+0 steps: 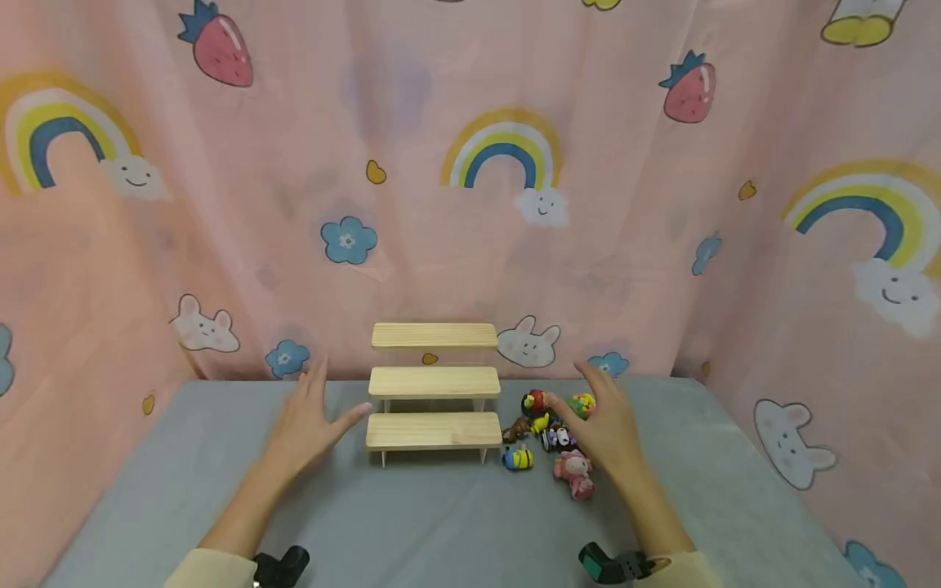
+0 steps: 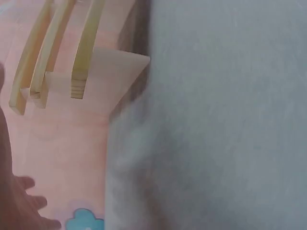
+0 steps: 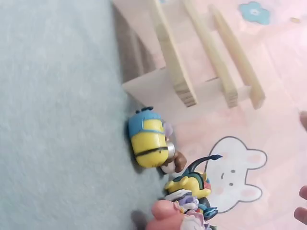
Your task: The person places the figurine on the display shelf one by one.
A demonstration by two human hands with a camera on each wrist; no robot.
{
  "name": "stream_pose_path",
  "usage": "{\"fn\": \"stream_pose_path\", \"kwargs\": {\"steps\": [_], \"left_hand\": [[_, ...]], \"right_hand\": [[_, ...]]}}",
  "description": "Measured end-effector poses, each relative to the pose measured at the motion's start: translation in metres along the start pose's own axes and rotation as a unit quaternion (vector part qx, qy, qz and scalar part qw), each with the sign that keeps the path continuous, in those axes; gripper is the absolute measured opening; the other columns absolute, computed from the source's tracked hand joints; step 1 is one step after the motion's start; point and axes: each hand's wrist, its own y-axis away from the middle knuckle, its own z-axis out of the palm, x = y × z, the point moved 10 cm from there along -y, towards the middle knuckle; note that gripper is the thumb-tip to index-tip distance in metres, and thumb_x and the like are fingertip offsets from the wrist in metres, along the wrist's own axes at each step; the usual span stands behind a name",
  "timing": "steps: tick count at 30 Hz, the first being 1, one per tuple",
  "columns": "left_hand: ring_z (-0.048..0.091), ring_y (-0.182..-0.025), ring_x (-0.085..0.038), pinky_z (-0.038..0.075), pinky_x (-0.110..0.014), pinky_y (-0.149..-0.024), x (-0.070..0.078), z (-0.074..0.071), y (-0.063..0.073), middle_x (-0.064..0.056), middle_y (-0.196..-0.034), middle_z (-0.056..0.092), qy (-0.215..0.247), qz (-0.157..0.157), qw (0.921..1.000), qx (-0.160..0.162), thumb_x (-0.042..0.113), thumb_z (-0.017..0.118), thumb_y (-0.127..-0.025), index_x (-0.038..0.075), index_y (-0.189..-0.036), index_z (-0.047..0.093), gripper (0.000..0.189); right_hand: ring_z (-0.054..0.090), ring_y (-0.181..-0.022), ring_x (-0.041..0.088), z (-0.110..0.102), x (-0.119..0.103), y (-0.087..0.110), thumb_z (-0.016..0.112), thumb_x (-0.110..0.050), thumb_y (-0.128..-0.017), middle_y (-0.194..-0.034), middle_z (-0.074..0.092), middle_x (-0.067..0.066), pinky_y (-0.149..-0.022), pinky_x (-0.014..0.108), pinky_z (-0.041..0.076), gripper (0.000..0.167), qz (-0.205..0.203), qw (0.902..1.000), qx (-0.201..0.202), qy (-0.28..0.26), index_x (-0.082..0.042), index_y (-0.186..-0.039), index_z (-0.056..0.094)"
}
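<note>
A three-tier wooden display stand [image 1: 434, 382] stands in the middle of the table, its pale boards on white side supports. My left hand [image 1: 305, 425] hovers left of it, fingers spread and holding nothing. On the other side, my right hand [image 1: 608, 426] is spread over the edge of a cluster of small toy figures; whether it touches any cannot be told. Among them are a yellow-and-blue minion figure [image 3: 149, 143] lying on its side, a pink figure [image 1: 575, 474], a brown figure [image 1: 517, 429] and a red one [image 1: 534, 403]. Others are partly hidden by the right hand.
Grey cloth [image 1: 441, 523] covers the table. A pink curtain [image 1: 456, 278] with rainbows, rabbits and strawberries hangs behind and along both sides. The stand's back is close to that curtain. Each wrist wears a dark strapped device [image 1: 283, 566].
</note>
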Motion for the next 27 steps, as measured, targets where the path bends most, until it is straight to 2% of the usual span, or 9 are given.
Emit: {"fn": "stream_pose_path", "kwargs": {"steps": [2,5,9,10,12,18,21,24,27], "left_hand": [[0.024,-0.149,-0.054,0.024,-0.07,-0.115,-0.005,0.003,0.006,-0.029,-0.164,0.023,0.025,-0.002,0.9997,0.006,0.064,0.06,-0.093,0.008,-0.163,0.004,0.106],[0.027,-0.148,-0.052,0.027,-0.067,-0.116,-0.021,0.012,0.017,-0.03,-0.162,0.026,0.11,-0.057,0.9922,-0.005,0.06,0.059,-0.096,0.005,-0.163,0.002,0.103],[0.028,-0.149,-0.049,0.029,-0.062,-0.118,-0.041,0.016,0.033,-0.031,-0.159,0.029,0.267,-0.143,0.9528,0.004,0.051,0.053,-0.102,0.001,-0.162,0.006,0.091],[0.029,-0.148,-0.049,0.029,-0.062,-0.118,-0.043,0.015,0.036,-0.032,-0.158,0.03,0.297,-0.15,0.9431,0.011,0.048,0.052,-0.103,0.0,-0.161,0.009,0.087],[0.034,-0.146,-0.047,0.031,-0.059,-0.117,-0.042,0.016,0.04,-0.031,-0.157,0.034,0.321,-0.143,0.9358,0.026,0.042,0.054,-0.104,-0.001,-0.159,0.018,0.078],[0.047,-0.141,-0.041,0.036,-0.053,-0.115,-0.038,0.042,0.044,-0.024,-0.154,0.044,0.311,-0.078,0.9463,0.04,0.028,0.064,-0.1,-0.001,-0.155,0.03,0.07],[0.049,-0.139,-0.038,0.037,-0.055,-0.115,-0.034,0.056,0.047,-0.02,-0.152,0.048,0.27,-0.062,0.9605,0.027,0.037,0.07,-0.095,0.005,-0.157,0.03,0.08],[0.046,-0.143,-0.036,0.036,-0.056,-0.115,-0.032,0.064,0.049,-0.015,-0.156,0.047,0.21,-0.061,0.9758,0.003,0.052,0.074,-0.089,0.015,-0.16,0.026,0.093],[0.042,-0.147,-0.034,0.036,-0.057,-0.115,-0.032,0.067,0.051,-0.011,-0.158,0.045,0.183,-0.064,0.9809,-0.018,0.057,0.075,-0.085,0.024,-0.162,0.019,0.101]], "right_hand": [[0.046,-0.137,0.045,-0.003,0.002,0.008,0.072,-0.04,-0.092,-0.146,0.054,0.021,-0.107,0.068,0.037,0.064,0.011,0.999,0.03,-0.031,-0.007,-0.145,0.053],[0.057,-0.123,0.038,-0.006,0.0,0.022,0.076,-0.029,-0.091,-0.132,0.064,0.019,-0.1,0.06,0.044,0.05,0.007,0.9946,0.071,-0.076,-0.004,-0.133,0.062],[0.064,-0.1,0.018,-0.003,-0.007,0.037,0.079,-0.014,-0.087,-0.111,0.073,0.012,-0.086,0.038,0.051,0.033,-0.007,0.9866,0.105,-0.124,-0.005,-0.118,0.071],[0.064,-0.096,0.013,0.0,-0.007,0.04,0.079,-0.012,-0.087,-0.108,0.074,0.011,-0.083,0.034,0.052,0.03,-0.003,0.9847,0.107,-0.138,-0.005,-0.116,0.072],[0.062,-0.091,0.003,0.006,-0.003,0.046,0.077,-0.011,-0.09,-0.105,0.075,0.009,-0.08,0.024,0.052,0.025,0.018,0.98,0.104,-0.169,-0.005,-0.114,0.073],[0.06,-0.087,-0.005,0.039,0.024,0.064,0.069,-0.015,-0.097,-0.106,0.074,0.009,-0.077,0.014,0.049,0.019,0.122,0.9608,0.076,-0.237,-0.004,-0.112,0.072],[0.063,-0.086,-0.005,0.048,0.038,0.071,0.068,-0.017,-0.098,-0.101,0.073,-0.002,-0.076,0.013,0.05,0.021,0.158,0.9511,0.078,-0.254,-0.002,-0.113,0.072],[0.063,-0.084,-0.005,0.053,0.046,0.075,0.069,-0.02,-0.097,-0.097,0.069,-0.016,-0.074,0.012,0.05,0.022,0.179,0.9485,0.091,-0.245,-0.003,-0.112,0.072],[0.062,-0.082,-0.005,0.054,0.048,0.076,0.071,-0.018,-0.096,-0.094,0.067,-0.021,-0.072,0.012,0.049,0.021,0.181,0.9488,0.105,-0.236,-0.003,-0.11,0.073]]}}
